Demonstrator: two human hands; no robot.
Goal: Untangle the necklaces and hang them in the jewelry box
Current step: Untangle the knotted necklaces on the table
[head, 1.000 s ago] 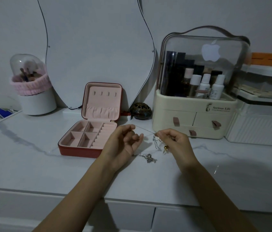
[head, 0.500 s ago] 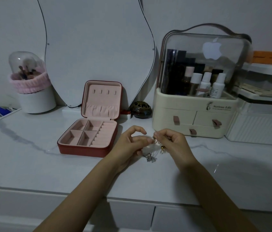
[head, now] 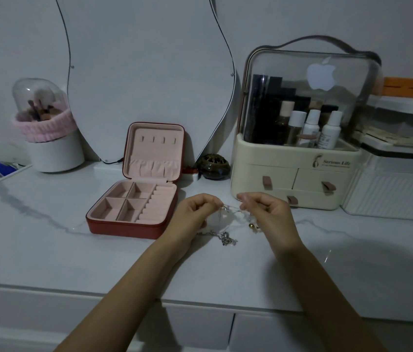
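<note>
Your left hand (head: pixel 195 214): fingers pinch necklaces (head: pixel 228 238).
Your right hand (head: pixel 270 212): fingers pinch same chain.
Jewelry box (head: pixel 134 199): open, on worktop (head: pixel 48 250).

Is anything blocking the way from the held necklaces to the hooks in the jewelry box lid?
Nothing visible does. The left hand and right hand pinch the necklaces just right of the open jewelry box; its lid hooks are bare, with open tabletop between.

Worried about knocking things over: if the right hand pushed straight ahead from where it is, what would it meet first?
Probably the cream organizer, its lower drawer front just beyond the right hand; depth is uncertain.
</note>
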